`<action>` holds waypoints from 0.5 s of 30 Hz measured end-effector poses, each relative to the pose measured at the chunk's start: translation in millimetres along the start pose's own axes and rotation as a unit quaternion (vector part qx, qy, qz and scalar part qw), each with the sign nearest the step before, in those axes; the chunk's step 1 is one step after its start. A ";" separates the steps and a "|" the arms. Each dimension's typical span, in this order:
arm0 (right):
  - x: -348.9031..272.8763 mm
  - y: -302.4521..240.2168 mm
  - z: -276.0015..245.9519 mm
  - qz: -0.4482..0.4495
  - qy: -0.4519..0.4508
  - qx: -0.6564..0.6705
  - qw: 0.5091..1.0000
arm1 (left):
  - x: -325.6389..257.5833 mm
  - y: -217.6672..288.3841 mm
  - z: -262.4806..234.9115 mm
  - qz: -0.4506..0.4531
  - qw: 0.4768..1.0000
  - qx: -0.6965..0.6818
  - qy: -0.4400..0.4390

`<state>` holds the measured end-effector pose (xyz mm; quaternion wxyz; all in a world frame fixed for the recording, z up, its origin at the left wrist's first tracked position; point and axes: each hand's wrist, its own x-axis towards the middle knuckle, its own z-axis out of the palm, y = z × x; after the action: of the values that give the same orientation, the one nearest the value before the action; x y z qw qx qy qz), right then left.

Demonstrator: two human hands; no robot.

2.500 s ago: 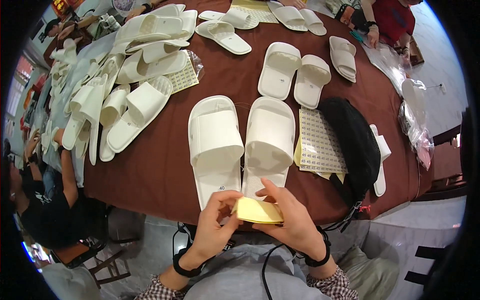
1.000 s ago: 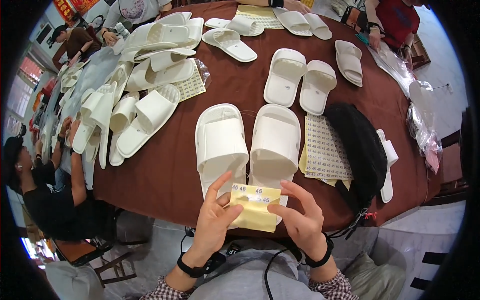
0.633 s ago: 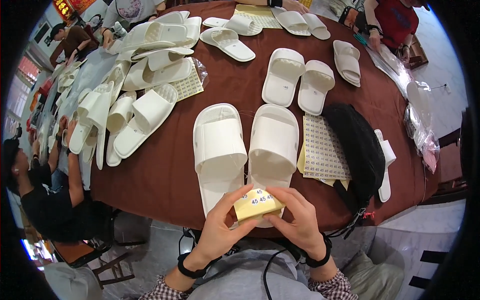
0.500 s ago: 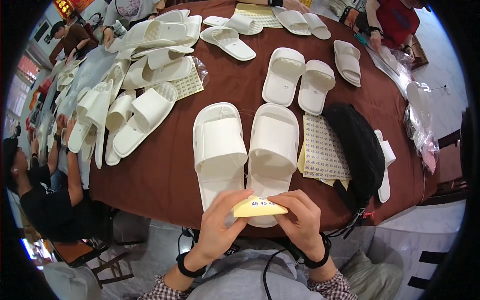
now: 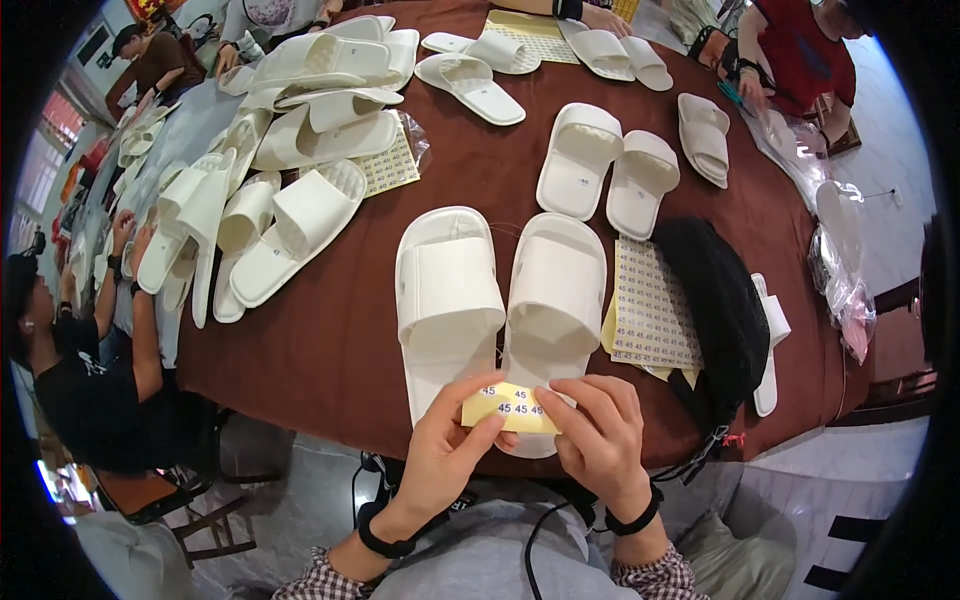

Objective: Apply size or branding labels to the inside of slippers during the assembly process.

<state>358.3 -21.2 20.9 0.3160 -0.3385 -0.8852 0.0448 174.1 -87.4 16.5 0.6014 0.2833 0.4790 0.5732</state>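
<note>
The small yellow label sheet [image 5: 512, 421] is held up between the two hands, above the heel end of the right-hand white slide slipper [image 5: 555, 295] and near the close edge of the desk [image 5: 300, 370]. The left hand [image 5: 437, 455] pinches the sheet's left end, thumb laid over the printed face and fingers at the upper edge and behind. The right hand [image 5: 605, 440] has its fingers curled in, with thumb and forefinger brought together at the upper right corner; whether they grip the sheet itself or a single label, I cannot tell.

Half a second ago the sheet was bent into a narrow wedge, with the right thumb and forefinger straddling its right end. Now it faces up more openly, several dark-printed round labels show on it, and the right fingertips have shifted up to its top edge. That seems to put the labels within easy reach of the right hand, while the left appears to do most of the steadying.

The left-hand slide slipper [image 5: 450, 285] lies alongside, its heel partly hidden by the left hand. Larger label sheets [image 5: 650, 310] rest to the right of the pair, partly under a black bag [image 5: 712, 310].
</note>
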 end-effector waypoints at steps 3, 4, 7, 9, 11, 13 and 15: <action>4.0 -0.6 -4.6 0.047 -0.031 0.066 0.996 | 1.4 -7.6 -6.8 0.031 0.995 0.095 -0.016; 6.6 -3.4 -7.9 0.074 -0.017 0.104 0.992 | 2.1 -7.1 -6.9 0.031 0.995 0.095 -0.018; 13.8 -6.5 -11.0 0.083 -0.019 0.139 0.987 | 2.7 0.6 -3.9 0.051 0.980 0.193 -0.025; 17.3 -6.9 -9.1 0.062 -0.033 0.136 0.988 | 0.1 7.6 -1.8 0.065 0.964 0.256 -0.022; 17.8 -4.7 -6.5 0.067 -0.044 0.165 0.983 | 3.4 2.7 -2.0 0.088 0.964 0.250 -0.028; 19.9 -3.9 -5.9 0.060 -0.038 0.171 0.983 | 0.9 3.2 -3.6 0.112 0.962 0.247 -0.029; 20.0 -3.4 -7.6 0.045 -0.040 0.153 0.986 | 0.3 6.0 -1.3 0.065 0.957 0.280 -0.031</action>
<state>349.4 -12.3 38.5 0.3257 -0.3236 -0.8639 0.2072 170.3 -86.3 21.3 0.4737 0.4884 0.5825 0.4447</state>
